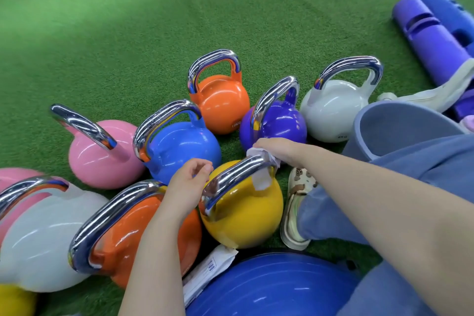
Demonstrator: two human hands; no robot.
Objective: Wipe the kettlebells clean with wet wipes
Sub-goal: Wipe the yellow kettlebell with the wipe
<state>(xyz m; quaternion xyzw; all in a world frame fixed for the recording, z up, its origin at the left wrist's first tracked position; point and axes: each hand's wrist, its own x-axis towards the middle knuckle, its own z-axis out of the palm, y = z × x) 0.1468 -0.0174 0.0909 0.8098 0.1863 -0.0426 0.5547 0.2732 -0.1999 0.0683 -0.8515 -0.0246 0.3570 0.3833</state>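
At far left we see the waiting kettlebells on the green turf floor [179, 20]: a white one [43, 244], a pink one [102, 156] and a large orange one [143, 233], none being handled. Next comes the left hand [188, 183], hovering over the gap between the orange bell and the yellow kettlebell [243, 210]; its grip is loose, fingers lightly curled and holding nothing. The yellow bell stands upright at centre, its chrome handle [233, 174] running up to the right. There the right hand [275, 149] has its grip closed on a white wet wipe [261, 177], which is wrapped round the handle's far end (a loose flap hangs down onto the yellow body). We judge the step in hand to be wiping this handle. The next move calls for drawing the wipe down the bar toward the near end, probably with the left hand steadying the bell. The wipe packet [205, 274] lies just below it.
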